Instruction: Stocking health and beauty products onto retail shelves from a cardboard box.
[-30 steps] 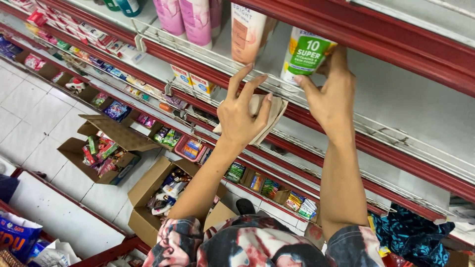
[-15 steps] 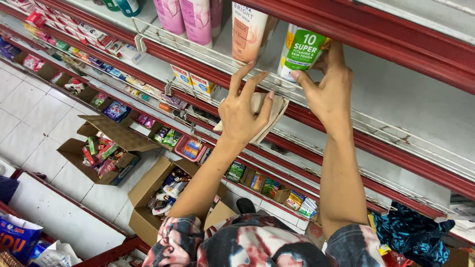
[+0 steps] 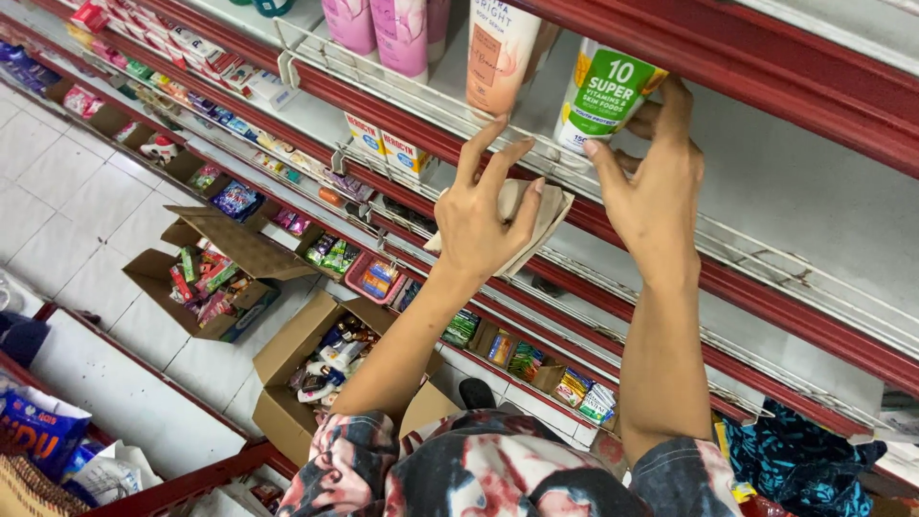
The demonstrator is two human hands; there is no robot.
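Head view: the right hand (image 3: 661,182) grips a green-labelled tube (image 3: 605,101) that stands at the front edge of the shelf (image 3: 766,182), while the left hand (image 3: 483,215) pins a folded cloth (image 3: 541,215) against its palm with its fingers spread toward a peach tube (image 3: 498,48). The green tube could tip over the low wire rail (image 3: 402,96) or knock the peach tube just beside it, since both stand close together at the edge. Room is tight under the red shelf lip above; the bare shelf to the right is open.
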